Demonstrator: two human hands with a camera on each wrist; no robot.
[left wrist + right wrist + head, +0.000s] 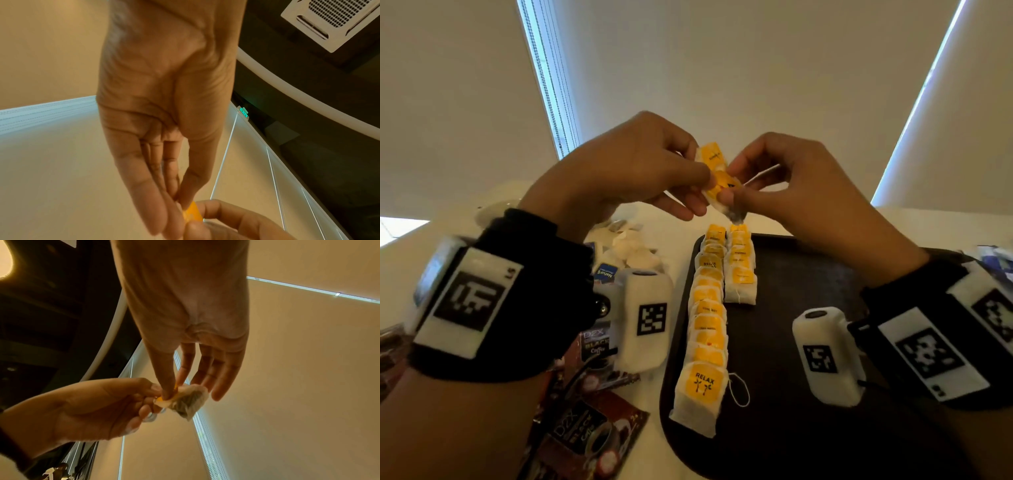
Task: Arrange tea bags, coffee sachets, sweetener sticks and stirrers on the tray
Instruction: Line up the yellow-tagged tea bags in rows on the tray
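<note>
Cream roller blinds back a white table [674, 236] carrying a dark rectangular tray [808, 342]. Above the tray's 12 o'clock edge, both hands are raised and meet at a small cluster of white paper tea bags with yellow tags [719, 178]. The left hand [633, 168], at 9 o'clock of the cluster, pinches it between thumb and fingertips. The right hand [791, 181], at 3 o'clock, pinches one bag with thumb and forefinger, remaining fingers loosely extended. On the tray, a long overlapping row of tea bags [707, 325] lies at 9 o'clock of a shorter row [740, 270], just beside it. Dark red coffee sachets [585, 435] lie on the table at 9 o'clock of the tray.
</note>
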